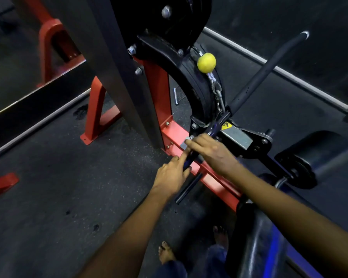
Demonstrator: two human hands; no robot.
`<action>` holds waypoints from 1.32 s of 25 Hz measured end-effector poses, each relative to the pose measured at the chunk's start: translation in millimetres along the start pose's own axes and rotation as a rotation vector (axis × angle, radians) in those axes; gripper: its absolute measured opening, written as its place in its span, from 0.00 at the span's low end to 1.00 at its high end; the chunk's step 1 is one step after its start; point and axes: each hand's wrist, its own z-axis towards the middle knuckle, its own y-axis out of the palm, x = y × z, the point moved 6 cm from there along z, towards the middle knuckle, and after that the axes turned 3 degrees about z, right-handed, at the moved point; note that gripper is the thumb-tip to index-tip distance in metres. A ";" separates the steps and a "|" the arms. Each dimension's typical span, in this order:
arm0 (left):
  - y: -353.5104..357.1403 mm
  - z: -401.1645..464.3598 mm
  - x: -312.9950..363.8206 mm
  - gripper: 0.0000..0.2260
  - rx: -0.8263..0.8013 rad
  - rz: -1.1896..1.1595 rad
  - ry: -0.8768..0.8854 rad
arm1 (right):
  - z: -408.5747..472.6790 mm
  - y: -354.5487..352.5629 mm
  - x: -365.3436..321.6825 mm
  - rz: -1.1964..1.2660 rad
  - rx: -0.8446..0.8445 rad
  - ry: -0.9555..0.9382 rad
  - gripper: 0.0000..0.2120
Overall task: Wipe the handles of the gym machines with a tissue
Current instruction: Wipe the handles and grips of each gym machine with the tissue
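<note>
Two bare forearms reach in from the bottom edge, toward the bar handle [247, 91] hooked to the cable chain [219, 97] below the yellow ball [206, 62]. Right hand [211, 151] wraps the near half of the bar with a pale scrap, likely the tissue [186, 142], at its fingertips. Left hand [172, 177] pinches the bar lower down.

Risks: the hanging bar may swing; thin tissue may tear or slip.

Hard to tell: the tissue is mostly hidden, and motion blur smears both hands.

The single head camera looks steeply down and forward, close above both hands [189, 157], with the floor [68, 187] far below.
</note>
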 end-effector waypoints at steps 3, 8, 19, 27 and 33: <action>-3.7 -2.3 2.2 0.30 0.015 0.033 0.019 | 1.0 -22.0 49.1 0.037 0.162 0.275 0.10; 1.2 -6.9 2.8 0.31 0.026 0.087 -0.082 | -19.3 -7.7 34.4 0.150 0.120 0.199 0.10; -21.8 59.6 74.1 0.27 0.180 0.229 -0.132 | -7.1 -59.0 169.8 0.350 0.275 0.535 0.10; -12.4 66.1 74.3 0.31 0.467 0.431 -0.040 | -7.6 -68.7 245.7 0.451 0.198 0.654 0.13; -17.5 66.5 80.4 0.32 0.539 0.423 -0.023 | 10.8 -64.0 248.6 0.052 -0.014 0.212 0.17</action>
